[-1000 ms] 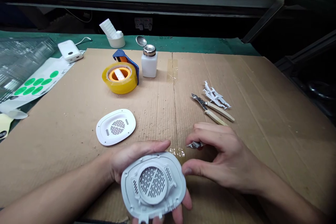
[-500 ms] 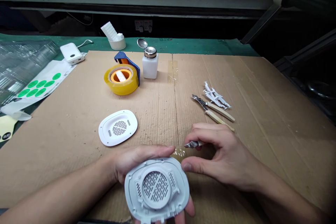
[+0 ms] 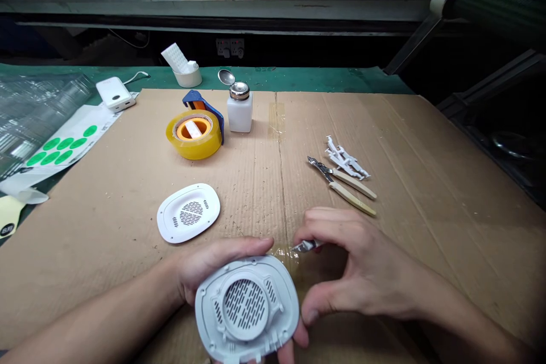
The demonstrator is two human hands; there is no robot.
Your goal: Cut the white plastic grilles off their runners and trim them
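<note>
Cardboard (image 3: 264,182) is stretching past the far rim of the grey grille cover (image 3: 245,307) your left hand (image 3: 207,266) is cradling, while your right hand (image 3: 360,261), just beside it, is clasping a metal-tipped tool (image 3: 305,246), thumb spread.

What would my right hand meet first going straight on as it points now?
Likely the grey vented part held in the left hand: the right hand points toward its right edge. Depth is unclear, so the left fingertips might come first.
</note>
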